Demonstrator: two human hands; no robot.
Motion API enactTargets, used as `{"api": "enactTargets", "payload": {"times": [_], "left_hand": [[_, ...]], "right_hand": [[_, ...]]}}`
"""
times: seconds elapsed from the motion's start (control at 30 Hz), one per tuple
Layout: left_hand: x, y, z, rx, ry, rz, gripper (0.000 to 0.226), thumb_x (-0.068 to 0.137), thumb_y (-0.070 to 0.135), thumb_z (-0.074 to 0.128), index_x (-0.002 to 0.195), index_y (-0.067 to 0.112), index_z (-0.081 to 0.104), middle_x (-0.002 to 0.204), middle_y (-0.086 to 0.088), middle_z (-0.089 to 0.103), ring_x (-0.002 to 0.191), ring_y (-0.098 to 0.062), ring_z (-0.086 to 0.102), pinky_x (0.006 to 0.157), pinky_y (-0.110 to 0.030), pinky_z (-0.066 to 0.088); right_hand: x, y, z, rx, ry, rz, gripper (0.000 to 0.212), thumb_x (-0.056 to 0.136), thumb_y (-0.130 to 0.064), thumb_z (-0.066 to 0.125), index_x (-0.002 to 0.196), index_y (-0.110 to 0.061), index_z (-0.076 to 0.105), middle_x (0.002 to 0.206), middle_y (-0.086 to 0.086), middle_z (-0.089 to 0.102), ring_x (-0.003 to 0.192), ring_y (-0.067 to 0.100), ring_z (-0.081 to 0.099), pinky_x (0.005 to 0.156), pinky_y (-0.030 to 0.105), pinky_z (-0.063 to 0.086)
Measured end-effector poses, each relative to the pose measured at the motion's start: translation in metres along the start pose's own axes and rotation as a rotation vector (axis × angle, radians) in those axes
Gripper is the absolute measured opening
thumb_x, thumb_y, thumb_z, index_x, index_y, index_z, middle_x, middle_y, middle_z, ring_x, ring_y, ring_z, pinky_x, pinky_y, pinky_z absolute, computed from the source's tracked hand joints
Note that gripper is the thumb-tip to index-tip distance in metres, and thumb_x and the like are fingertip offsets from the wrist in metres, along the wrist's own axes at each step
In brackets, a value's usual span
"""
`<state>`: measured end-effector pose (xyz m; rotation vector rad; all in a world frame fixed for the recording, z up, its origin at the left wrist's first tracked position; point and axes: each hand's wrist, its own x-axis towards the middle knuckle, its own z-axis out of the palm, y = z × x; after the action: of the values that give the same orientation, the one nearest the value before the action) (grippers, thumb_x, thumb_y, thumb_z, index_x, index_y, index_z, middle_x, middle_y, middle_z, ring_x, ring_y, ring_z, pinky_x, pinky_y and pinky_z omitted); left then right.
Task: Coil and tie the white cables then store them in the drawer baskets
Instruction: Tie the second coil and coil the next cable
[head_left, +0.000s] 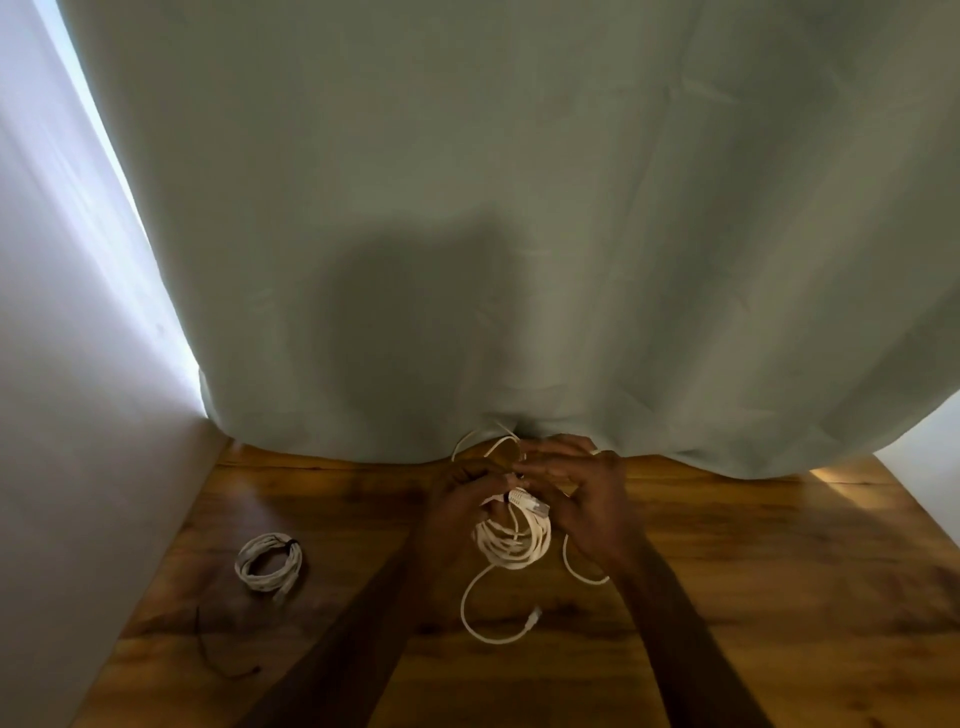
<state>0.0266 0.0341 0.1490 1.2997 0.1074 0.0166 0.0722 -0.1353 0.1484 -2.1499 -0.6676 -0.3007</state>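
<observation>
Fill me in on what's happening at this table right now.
A person is coiling a white cable above a wooden table. The left hand grips the coil at its top, and the right hand pinches loose loops beside it. One plug end trails onto the table, so this cable is not tied yet. A second coil, already bound, lies to the left, with a thin dark tie near it. No drawer baskets are in view.

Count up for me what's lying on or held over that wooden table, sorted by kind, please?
White cable bundles: 2, one tied coil lying at the left, one loose coil held by the left hand and the right hand.
Thin dark ties: 1, the loose tie on the table near the tied coil.
Total: 3
</observation>
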Motion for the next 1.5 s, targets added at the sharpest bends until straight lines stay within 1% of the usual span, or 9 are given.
{"api": "enactTargets", "payload": {"times": [0.1, 0.2, 0.43, 0.63, 0.77, 0.9, 1.03, 1.23, 1.5], "left_hand": [[0.002, 0.006, 0.004, -0.033, -0.012, 0.049, 0.027, 0.09, -0.003, 0.057, 0.066, 0.009, 0.064, 0.05, 0.003, 0.053, 0.044, -0.004, 0.048, 0.046, -0.014, 0.039], [0.004, 0.015, 0.006, -0.059, -0.024, 0.134, 0.005, 0.084, 0.002, 0.063, 0.089, 0.001, 0.065, 0.055, 0.004, 0.058, 0.046, -0.005, 0.05, 0.046, -0.016, 0.04], [0.003, 0.0, -0.004, 0.042, -0.037, 0.077, 0.045, 0.069, 0.028, 0.069, 0.099, -0.006, 0.071, 0.054, 0.004, 0.055, 0.05, -0.004, 0.047, 0.054, -0.019, 0.039], [0.0, -0.008, -0.011, 0.225, -0.016, 0.016, 0.009, 0.09, 0.013, 0.065, 0.096, 0.014, 0.071, 0.073, 0.008, 0.069, 0.068, -0.004, 0.063, 0.063, -0.019, 0.047], [0.001, -0.005, -0.012, 0.207, 0.048, -0.016, 0.013, 0.096, 0.007, 0.057, 0.094, 0.012, 0.068, 0.065, 0.011, 0.065, 0.06, 0.001, 0.057, 0.058, -0.015, 0.044], [0.0, -0.002, -0.014, 0.135, 0.082, -0.021, 0.015, 0.097, 0.006, 0.053, 0.094, 0.004, 0.067, 0.063, 0.01, 0.066, 0.059, 0.002, 0.059, 0.059, -0.016, 0.045], [0.001, -0.006, -0.015, 0.051, 0.098, -0.035, 0.02, 0.097, 0.001, 0.05, 0.087, 0.008, 0.066, 0.055, 0.012, 0.063, 0.052, 0.003, 0.056, 0.058, -0.018, 0.043], [0.008, -0.007, -0.008, -0.011, 0.076, -0.049, 0.017, 0.099, 0.003, 0.048, 0.093, 0.005, 0.065, 0.053, 0.01, 0.062, 0.047, 0.002, 0.055, 0.052, -0.015, 0.042], [0.013, -0.022, -0.007, 0.031, 0.061, -0.043, 0.015, 0.098, 0.008, 0.053, 0.101, 0.001, 0.067, 0.06, 0.008, 0.063, 0.052, 0.0, 0.054, 0.055, -0.022, 0.042]], "right_hand": [[-0.001, 0.01, 0.005, -0.06, 0.05, -0.036, 0.023, 0.091, -0.033, 0.066, 0.109, -0.045, 0.072, 0.115, -0.03, 0.068, 0.119, 0.0, 0.058, 0.095, 0.06, 0.044], [0.0, 0.009, 0.008, -0.028, 0.029, -0.058, 0.022, 0.092, -0.029, 0.067, 0.11, -0.041, 0.072, 0.112, -0.026, 0.07, 0.114, 0.004, 0.061, 0.091, 0.057, 0.047], [-0.004, 0.005, 0.012, 0.197, -0.126, 0.061, 0.01, 0.088, -0.033, 0.069, 0.091, -0.043, 0.073, 0.087, -0.017, 0.07, 0.088, 0.01, 0.066, 0.077, 0.04, 0.054], [-0.014, 0.01, 0.018, 0.341, -0.215, 0.194, 0.018, 0.088, -0.026, 0.073, 0.104, -0.032, 0.078, 0.102, -0.006, 0.077, 0.096, 0.016, 0.073, 0.084, 0.049, 0.059], [-0.021, -0.001, 0.017, 0.307, 0.103, 0.202, 0.025, 0.088, -0.026, 0.073, 0.111, -0.035, 0.07, 0.125, -0.02, 0.065, 0.115, -0.003, 0.06, 0.09, 0.026, 0.056], [-0.037, -0.025, 0.024, 0.188, 0.293, 0.182, 0.025, 0.089, -0.042, 0.067, 0.106, -0.025, 0.075, 0.134, -0.015, 0.059, 0.123, -0.002, 0.054, 0.092, 0.009, 0.047], [-0.046, -0.031, 0.033, 0.031, 0.362, 0.103, 0.02, 0.09, -0.038, 0.062, 0.104, -0.029, 0.074, 0.144, -0.003, 0.051, 0.127, 0.006, 0.051, 0.1, 0.039, 0.049], [-0.045, -0.041, 0.051, -0.568, 0.104, 0.341, 0.023, 0.086, -0.032, 0.071, 0.105, -0.045, 0.071, 0.159, -0.001, 0.034, 0.134, 0.029, 0.047, 0.099, 0.063, 0.04], [-0.035, -0.05, 0.053, -0.547, 0.074, 0.48, 0.017, 0.094, -0.042, 0.06, 0.106, -0.042, 0.073, 0.162, -0.007, 0.027, 0.142, 0.028, 0.035, 0.105, 0.062, 0.035]]}}
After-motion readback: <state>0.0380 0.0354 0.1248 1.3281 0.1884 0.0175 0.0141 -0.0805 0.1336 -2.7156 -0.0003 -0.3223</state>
